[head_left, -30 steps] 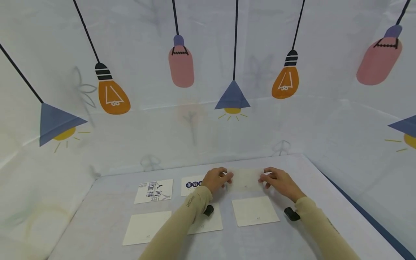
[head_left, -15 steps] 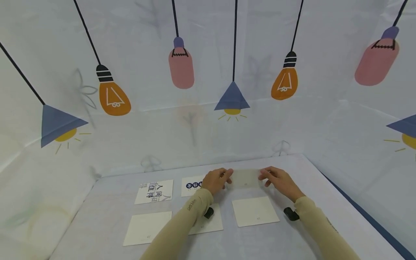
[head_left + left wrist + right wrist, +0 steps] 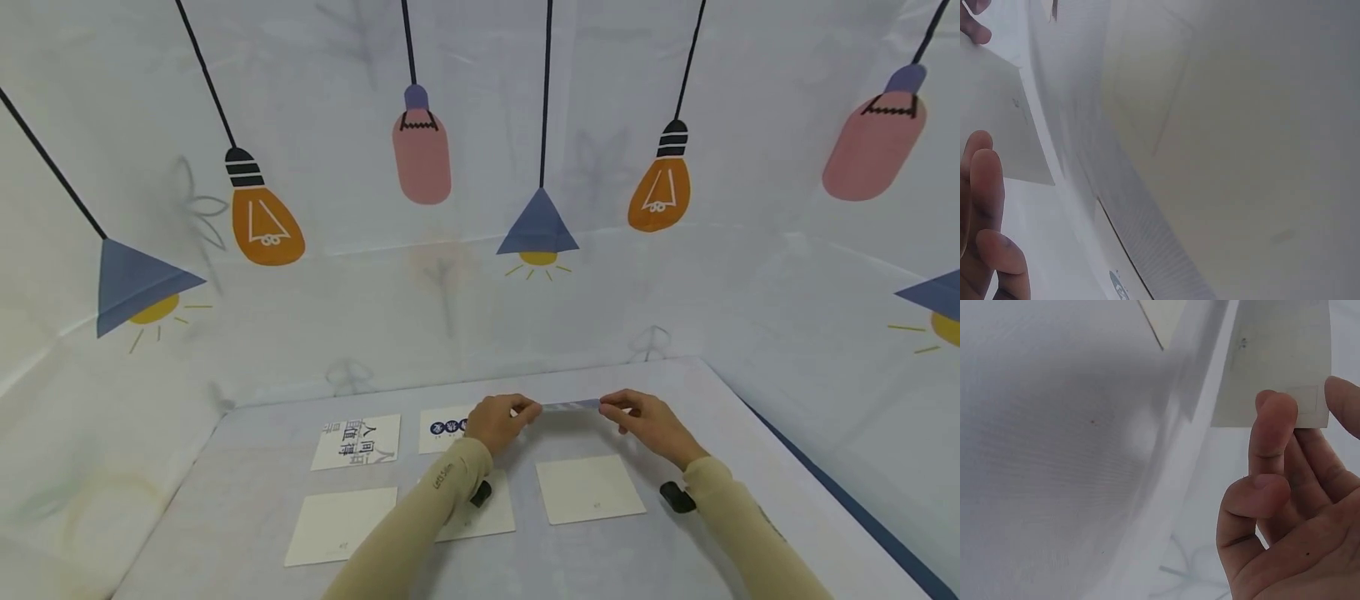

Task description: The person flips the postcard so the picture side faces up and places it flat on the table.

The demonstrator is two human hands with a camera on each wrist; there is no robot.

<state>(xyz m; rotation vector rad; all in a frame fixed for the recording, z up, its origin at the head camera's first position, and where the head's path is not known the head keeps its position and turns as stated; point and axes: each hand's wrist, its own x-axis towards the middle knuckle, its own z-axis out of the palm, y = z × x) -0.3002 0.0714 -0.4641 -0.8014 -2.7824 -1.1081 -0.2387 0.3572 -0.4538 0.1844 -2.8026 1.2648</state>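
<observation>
A thin pale card (image 3: 572, 406) is held above the far part of the table, nearly edge-on in the head view. My left hand (image 3: 501, 423) pinches its left end and my right hand (image 3: 647, 425) pinches its right end. In the right wrist view, the plain side of the card (image 3: 1279, 362) shows small print and a faint square outline, with my right hand (image 3: 1297, 512) at its corner. The left wrist view shows the card (image 3: 997, 112) beside the fingers of my left hand (image 3: 985, 212). Just below lies a blank-looking card (image 3: 591, 490).
On the white table (image 3: 225, 500) lie a card with large characters (image 3: 356, 442), a card with blue circles (image 3: 444, 428) partly behind my left hand, and a blank-looking card (image 3: 341, 525). My left forearm partly covers another card (image 3: 483, 517). A lamp-patterned curtain (image 3: 450, 308) stands behind.
The card between my hands has tilted, from showing its pale face to nearly edge-on. Both hands have shifted only slightly. The cards on the table have stayed put.
</observation>
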